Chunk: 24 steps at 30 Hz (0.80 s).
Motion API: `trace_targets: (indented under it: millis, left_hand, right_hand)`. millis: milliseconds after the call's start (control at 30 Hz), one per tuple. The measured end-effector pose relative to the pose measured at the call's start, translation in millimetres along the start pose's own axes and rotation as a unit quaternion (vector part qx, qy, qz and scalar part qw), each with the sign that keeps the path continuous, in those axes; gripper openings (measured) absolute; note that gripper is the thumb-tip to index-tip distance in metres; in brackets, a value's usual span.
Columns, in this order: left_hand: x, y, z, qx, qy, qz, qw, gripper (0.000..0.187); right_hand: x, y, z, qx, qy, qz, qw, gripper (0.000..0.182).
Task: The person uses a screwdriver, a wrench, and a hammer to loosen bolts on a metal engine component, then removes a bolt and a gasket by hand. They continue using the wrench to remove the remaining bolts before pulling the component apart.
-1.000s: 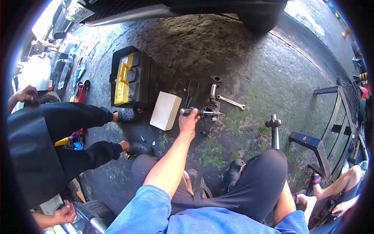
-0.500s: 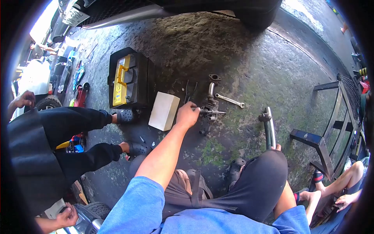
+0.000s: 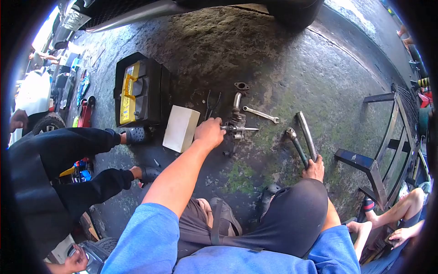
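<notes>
My left hand is closed around the near end of a slim metal rod, which passes through or across a small metal engine part on the floor. A curved pipe piece adjoins that part at the top. In front of my right knee, my right hand grips a silver metal pipe together with a green-handled tool, the two spread in a V. A combination wrench lies to the right of the engine part, and an oval flange gasket is above it.
A white box and a yellow-topped car battery in a black case stand left. A black metal frame is on the right. One person stands at left; another person's bare leg shows at right. A vehicle bumper overhangs the top.
My right hand has come out from behind my knee. The pipe and green-handled tool, close together before, are now apart in a V. My left hand stays at the engine part.
</notes>
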<state>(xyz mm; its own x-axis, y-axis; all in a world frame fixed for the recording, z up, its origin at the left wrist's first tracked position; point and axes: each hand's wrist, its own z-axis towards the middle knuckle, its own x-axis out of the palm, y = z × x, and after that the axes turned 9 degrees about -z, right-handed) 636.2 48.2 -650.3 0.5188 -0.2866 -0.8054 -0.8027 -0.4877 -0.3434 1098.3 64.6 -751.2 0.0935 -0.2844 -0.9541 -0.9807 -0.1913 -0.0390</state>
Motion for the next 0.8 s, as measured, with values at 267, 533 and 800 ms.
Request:
trace_targets:
  millis: [267,533,800]
  left_hand:
    - [-2.3,-3.7,2.5,0.010,0.025,0.054,0.998,0.034]
    - [6.9,-1.7,-1.1,0.020,-0.018,0.026,0.999,0.033]
    - [12.1,-0.9,5.4,0.017,-0.007,0.030,0.999,0.034]
  right_hand:
    - [-3.6,9.0,12.5,0.054,0.026,0.032,0.998,0.050]
    - [-83.0,104.4,64.5,-0.237,-0.148,0.183,0.943,0.045]
    - [-25.9,190.8,161.3,-0.295,-0.018,-0.003,0.955,0.021]
